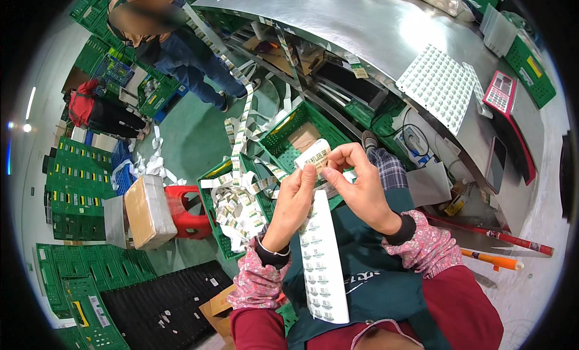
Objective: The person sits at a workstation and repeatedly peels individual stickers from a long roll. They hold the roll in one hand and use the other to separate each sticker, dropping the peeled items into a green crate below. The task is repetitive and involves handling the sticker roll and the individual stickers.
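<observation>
My left hand (292, 199) is closed, its thumb pressed on a small printed label (313, 156). Thumb and forefinger of my right hand (362, 187) pinch that label's right edge. Below, a long white sheet of green-printed stickers (322, 268) hangs beside my left hand and lies against my dark green apron (380, 283); how its top end is held is hidden. Just beyond my hands stands a green crate (286, 128) with a piece of cardboard inside. Left of it, another green crate (218, 232) is heaped with a long printed label strip (238, 208).
A metal table (362, 18) at the right bears a sticker sheet (437, 85), a red-edged scale (509, 118) and a phone (496, 163). A red stool (188, 211) and a cardboard box (149, 211) stand left. Two people (187, 54) are farther back, near stacked green crates.
</observation>
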The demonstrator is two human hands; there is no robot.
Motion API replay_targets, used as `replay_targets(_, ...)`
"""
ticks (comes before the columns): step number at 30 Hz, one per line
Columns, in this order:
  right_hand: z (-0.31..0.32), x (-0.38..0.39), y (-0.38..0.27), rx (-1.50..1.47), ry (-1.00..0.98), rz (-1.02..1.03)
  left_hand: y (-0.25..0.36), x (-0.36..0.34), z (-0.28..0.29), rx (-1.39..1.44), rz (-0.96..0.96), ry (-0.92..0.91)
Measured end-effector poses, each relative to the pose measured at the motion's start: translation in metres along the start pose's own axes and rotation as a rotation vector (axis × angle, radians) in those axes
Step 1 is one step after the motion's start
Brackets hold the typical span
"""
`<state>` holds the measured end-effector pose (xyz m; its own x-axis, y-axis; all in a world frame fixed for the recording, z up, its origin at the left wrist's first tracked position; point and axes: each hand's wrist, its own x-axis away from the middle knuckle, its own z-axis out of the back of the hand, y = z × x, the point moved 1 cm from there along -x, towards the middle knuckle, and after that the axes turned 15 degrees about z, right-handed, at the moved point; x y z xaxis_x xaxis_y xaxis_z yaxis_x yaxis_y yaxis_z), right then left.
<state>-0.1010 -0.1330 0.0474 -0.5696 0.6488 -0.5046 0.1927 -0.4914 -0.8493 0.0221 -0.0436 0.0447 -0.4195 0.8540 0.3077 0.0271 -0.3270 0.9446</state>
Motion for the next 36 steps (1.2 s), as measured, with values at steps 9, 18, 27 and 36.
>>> replay_targets(9,0.007,-0.001,0.021,-0.187,-0.006,-0.182,0.005,0.003,-0.001,-0.05,-0.007,0.023)
replay_targets(18,0.011,-0.042,0.014,-0.594,0.092,-0.151,0.018,-0.008,-0.003,0.191,0.016,-0.069)
replay_targets(27,0.03,-0.129,0.01,-0.487,0.14,0.056,0.05,-0.015,-0.014,0.046,0.016,-0.057)
replay_targets(36,0.059,0.033,0.025,-0.388,0.014,-0.28,0.022,-0.058,0.062,-0.119,-0.27,0.814)
